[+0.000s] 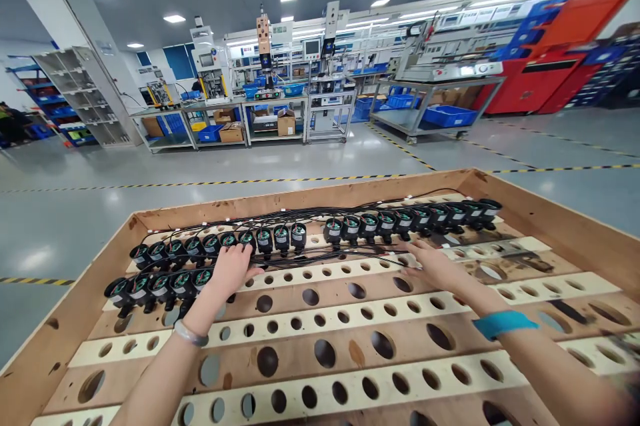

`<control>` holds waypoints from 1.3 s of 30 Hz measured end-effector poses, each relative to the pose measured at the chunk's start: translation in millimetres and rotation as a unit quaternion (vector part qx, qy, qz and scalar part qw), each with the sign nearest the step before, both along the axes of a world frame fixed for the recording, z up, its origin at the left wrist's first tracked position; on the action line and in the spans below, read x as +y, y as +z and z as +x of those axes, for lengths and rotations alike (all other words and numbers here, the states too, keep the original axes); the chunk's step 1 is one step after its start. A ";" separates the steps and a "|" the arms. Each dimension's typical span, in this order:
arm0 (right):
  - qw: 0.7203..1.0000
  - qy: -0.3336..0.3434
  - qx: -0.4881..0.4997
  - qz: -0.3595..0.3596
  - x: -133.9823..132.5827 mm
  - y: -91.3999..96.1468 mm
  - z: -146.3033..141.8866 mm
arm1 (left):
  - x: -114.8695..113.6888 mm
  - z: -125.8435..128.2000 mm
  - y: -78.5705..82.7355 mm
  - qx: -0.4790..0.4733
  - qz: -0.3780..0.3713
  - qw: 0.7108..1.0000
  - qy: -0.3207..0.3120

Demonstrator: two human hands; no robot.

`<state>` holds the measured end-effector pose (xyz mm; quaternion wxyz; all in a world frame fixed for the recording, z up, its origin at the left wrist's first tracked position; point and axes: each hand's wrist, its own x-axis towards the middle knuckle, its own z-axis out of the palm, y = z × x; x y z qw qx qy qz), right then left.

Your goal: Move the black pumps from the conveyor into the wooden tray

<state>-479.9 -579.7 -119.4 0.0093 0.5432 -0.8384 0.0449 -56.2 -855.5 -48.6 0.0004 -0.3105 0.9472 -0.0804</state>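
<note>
My left hand (234, 271) lies over black cables (310, 254) at the right end of the front row of round black housings (181, 283). Its thumb sticks out to the right, apart from the fingers, and the fingertips are partly hidden. To the right, my right hand (425, 262) reaches the other end of these cables, fingers stretched leftward and thumb apart. The cables run between the two hands, in front of the rear row of housings (299, 237). Green circuit boards and thin wires show in the open tops of the housings.
A shallow wooden crate (300, 194) holds slats with rows of round holes (325, 353). More black cables (270, 215) lie along its far wall. Beyond the floor's striped tape (250, 183) stand workbenches with machines (265, 103), a wheeled cart (430, 89) and red cabinets (530, 83).
</note>
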 end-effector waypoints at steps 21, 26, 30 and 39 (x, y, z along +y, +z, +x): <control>0.997 0.018 0.041 0.066 -27.5 31.7 -14.6 | -6.3 7.7 4.7 0.015 0.024 0.998 -0.051; 0.996 0.064 0.053 0.017 -49.9 24.5 36.0 | -1.2 7.1 9.0 -0.009 0.014 0.998 -0.057; 0.990 0.130 0.054 0.003 -73.8 20.1 68.8 | 0.8 0.6 6.6 -0.006 -0.001 1.000 -0.004; 0.989 0.126 0.076 0.002 -90.1 9.5 73.1 | 3.8 10.8 1.3 0.024 0.017 0.999 0.023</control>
